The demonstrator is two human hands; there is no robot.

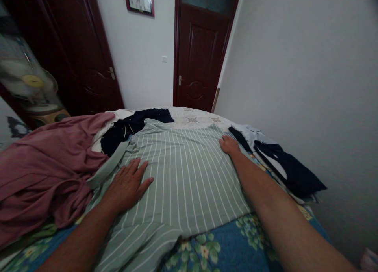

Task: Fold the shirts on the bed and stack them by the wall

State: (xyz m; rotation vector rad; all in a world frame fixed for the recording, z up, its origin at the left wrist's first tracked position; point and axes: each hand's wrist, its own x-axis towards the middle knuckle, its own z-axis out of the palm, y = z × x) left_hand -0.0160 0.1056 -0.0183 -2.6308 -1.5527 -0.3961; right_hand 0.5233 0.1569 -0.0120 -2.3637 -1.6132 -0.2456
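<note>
A pale green shirt with white stripes lies spread out in front of me. Its collar is on the left and one sleeve reaches toward me at the bottom. My left hand rests flat on the shirt beside the collar, fingers stretched and thumb apart. At the far right corner of the shirt, my right hand has its fingers curled closed on the cloth edge. The fingertips there are partly hidden.
A heap of pink cloth lies at the left, with dark navy clothing behind it. On the right, folded navy and white clothes lie near the wall. Underneath is a blue floral bedcover. A standing fan is at far left.
</note>
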